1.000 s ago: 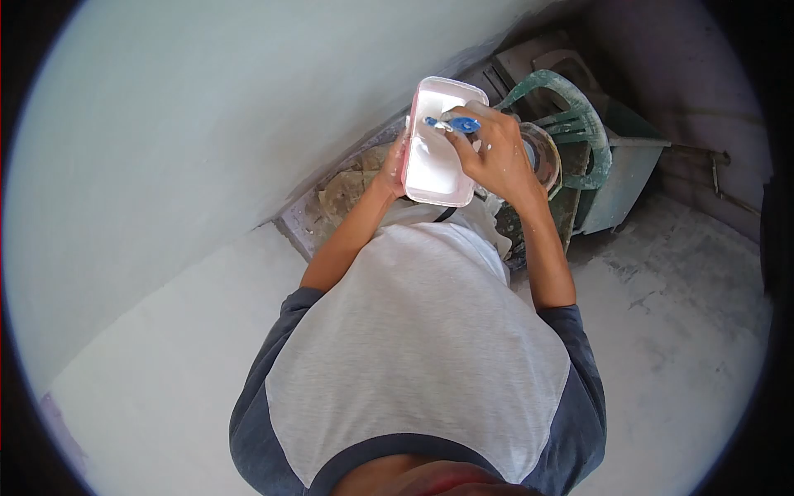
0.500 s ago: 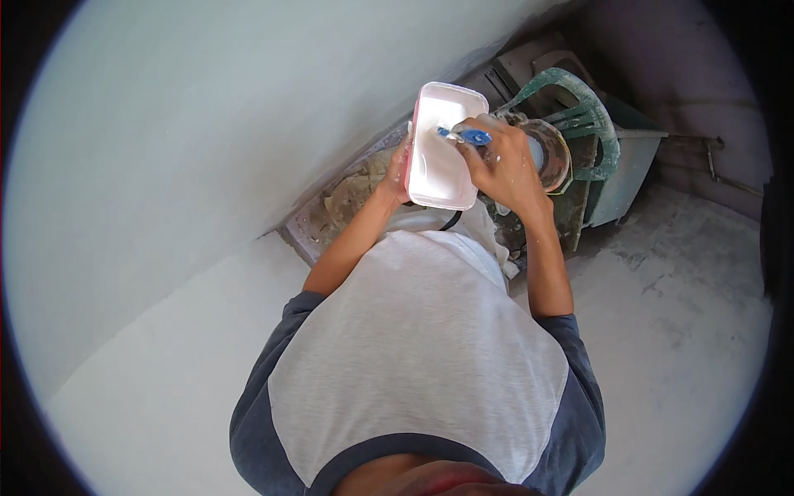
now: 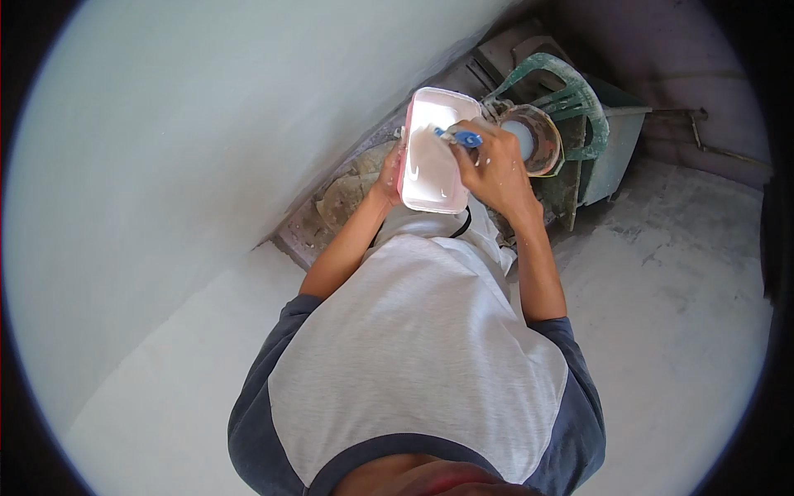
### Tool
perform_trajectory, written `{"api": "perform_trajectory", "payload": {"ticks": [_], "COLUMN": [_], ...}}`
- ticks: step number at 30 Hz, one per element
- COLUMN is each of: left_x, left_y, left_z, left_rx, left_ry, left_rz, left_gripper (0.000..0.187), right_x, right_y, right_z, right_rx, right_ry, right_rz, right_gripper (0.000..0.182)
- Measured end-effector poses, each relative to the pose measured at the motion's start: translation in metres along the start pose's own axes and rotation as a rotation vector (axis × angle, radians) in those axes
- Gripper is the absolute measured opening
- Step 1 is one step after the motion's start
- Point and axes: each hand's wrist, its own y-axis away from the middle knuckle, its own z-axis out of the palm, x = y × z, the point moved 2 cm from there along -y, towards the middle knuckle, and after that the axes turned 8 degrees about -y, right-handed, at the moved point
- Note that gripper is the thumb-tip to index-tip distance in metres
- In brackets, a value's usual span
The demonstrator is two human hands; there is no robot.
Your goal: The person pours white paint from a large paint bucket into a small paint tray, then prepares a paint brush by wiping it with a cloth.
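A rectangular pinkish plastic tub (image 3: 412,186) with white paint inside is held up in front of my body. My left hand (image 3: 390,172) grips it from the left side, with most of the fingers hidden behind and under it. In my right hand (image 3: 495,165) is a paintbrush (image 3: 467,139) with a blue handle, its fingers closed around it. The brush end is over the tub's inside; whether the bristles touch the paint I cannot make out. White specks of paint dot the right hand.
A pale wall (image 3: 190,107) rises on the left. Beyond my hands stand a paint-smeared green plastic chair (image 3: 591,99) and a round bucket (image 3: 552,136) with whitish contents. A grey box-like piece (image 3: 616,157) stands behind the chair, and crumpled sacking (image 3: 343,202) lies along the wall's foot.
The tub and both hands sit slightly further left and lower in view. The bucket shows more fully beside the right hand. Both grips look the same.
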Motion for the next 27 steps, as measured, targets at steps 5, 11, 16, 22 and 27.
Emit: {"api": "perform_trajectory", "payload": {"ticks": [5, 11, 16, 22, 27], "left_x": [-0.008, -0.001, 0.01, 0.01, 0.015], "left_y": [-0.012, -0.03, -0.058, -0.092, -0.108], "left_z": [-0.009, 0.013, 0.029, 0.052, 0.068], "left_rx": [-0.084, -0.032, -0.098, -0.159, 0.043], "left_ry": [0.038, -0.107, 0.011, -0.02, -0.202], "left_rz": [0.017, 0.041, 0.056, 0.061, 0.031], "left_gripper": [0.063, 0.078, 0.069, 0.066, 0.085], "right_x": [0.003, 0.023, 0.026, 0.047, 0.074], "right_y": [-0.009, -0.024, -0.028, -0.056, -0.064], "right_z": [-0.003, -0.03, -0.047, -0.07, -0.093], "right_rx": [0.068, 0.104, 0.029, 0.111, 0.03], "right_ry": [-0.122, -0.002, -0.069, -0.125, -0.012], "right_rz": [-0.08, -0.005, -0.068, -0.122, -0.038], "right_gripper": [0.017, 0.024, 0.023, 0.02, 0.031]}}
